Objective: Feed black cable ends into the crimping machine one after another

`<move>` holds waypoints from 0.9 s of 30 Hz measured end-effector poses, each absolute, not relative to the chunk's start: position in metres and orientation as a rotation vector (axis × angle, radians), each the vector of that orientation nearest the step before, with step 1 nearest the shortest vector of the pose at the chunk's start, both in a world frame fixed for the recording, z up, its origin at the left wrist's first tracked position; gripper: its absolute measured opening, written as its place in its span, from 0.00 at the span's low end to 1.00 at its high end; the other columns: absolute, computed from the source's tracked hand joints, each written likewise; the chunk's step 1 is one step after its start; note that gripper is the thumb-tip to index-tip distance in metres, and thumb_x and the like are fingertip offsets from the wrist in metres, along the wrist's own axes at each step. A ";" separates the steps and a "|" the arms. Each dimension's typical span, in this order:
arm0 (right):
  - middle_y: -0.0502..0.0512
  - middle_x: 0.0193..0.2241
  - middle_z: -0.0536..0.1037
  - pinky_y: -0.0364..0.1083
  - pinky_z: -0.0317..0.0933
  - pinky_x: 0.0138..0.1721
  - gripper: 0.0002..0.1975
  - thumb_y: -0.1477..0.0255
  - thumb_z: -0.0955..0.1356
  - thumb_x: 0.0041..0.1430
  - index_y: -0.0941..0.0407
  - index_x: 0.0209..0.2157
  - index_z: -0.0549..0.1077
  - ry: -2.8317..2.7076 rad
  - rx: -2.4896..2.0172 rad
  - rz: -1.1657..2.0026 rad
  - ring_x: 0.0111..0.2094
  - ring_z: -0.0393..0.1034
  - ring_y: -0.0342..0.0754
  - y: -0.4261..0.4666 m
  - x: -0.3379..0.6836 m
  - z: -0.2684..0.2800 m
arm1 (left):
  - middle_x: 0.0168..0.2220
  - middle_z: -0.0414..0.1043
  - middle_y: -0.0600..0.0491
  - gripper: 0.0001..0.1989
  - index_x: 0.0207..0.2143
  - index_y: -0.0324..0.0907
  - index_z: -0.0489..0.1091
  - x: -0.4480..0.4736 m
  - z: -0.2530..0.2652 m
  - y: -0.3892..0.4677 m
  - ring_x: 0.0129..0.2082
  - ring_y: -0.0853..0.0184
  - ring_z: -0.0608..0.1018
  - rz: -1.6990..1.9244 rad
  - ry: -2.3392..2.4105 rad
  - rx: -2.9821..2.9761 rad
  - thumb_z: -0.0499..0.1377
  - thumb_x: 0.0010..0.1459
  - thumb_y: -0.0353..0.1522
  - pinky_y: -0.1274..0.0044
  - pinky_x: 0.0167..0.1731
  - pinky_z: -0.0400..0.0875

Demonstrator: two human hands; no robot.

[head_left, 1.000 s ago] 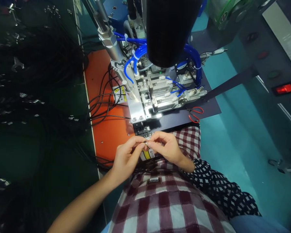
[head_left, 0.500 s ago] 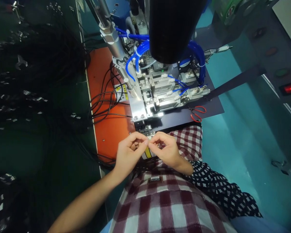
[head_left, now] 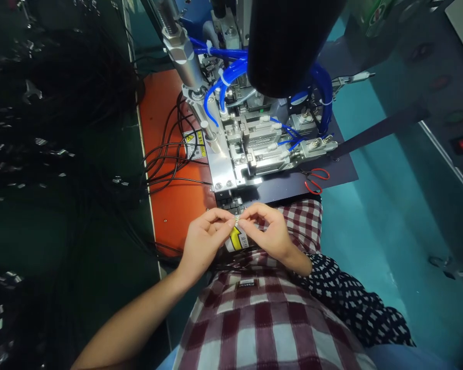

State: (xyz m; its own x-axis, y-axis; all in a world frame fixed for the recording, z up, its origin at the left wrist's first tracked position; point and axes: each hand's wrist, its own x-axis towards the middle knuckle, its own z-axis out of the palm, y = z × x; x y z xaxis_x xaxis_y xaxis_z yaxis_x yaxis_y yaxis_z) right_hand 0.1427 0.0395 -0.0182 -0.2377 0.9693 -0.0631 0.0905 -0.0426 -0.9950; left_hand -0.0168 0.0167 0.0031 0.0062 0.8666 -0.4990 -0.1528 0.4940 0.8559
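My left hand (head_left: 208, 234) and my right hand (head_left: 266, 231) meet at the near edge of a metal machine (head_left: 254, 144). Thumb and forefinger of each hand are pinched, the tips almost touching. Between them is something small and pale, too small to name. Just beyond the fingertips sits a small dark metal fixture (head_left: 231, 200) at the front of the machine. Below the fingers a white label with a yellow arrow (head_left: 236, 239) shows.
Black cables (head_left: 173, 159) loop over the orange plate (head_left: 165, 205) at left. Red-handled scissors (head_left: 315, 181) lie on the dark plate at right. Blue air tubes (head_left: 231, 72) and a thick black cylinder (head_left: 289, 46) stand over the machine. Dark cables with shiny ends cover the left surface.
My fingertips have parted slightly and moved up a little toward the fixture, still pinched. More of the yellow arrow label shows. The view has shifted slightly.
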 end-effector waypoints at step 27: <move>0.49 0.24 0.72 0.42 0.60 0.27 0.06 0.71 0.69 0.55 0.56 0.26 0.72 -1.302 -1.192 1.487 0.25 0.65 0.41 0.037 0.137 -0.021 | 0.15 0.58 0.61 0.10 0.30 0.39 0.70 -0.016 0.002 0.017 0.16 0.77 0.58 0.879 1.315 0.693 0.64 0.54 0.37 0.83 0.18 0.51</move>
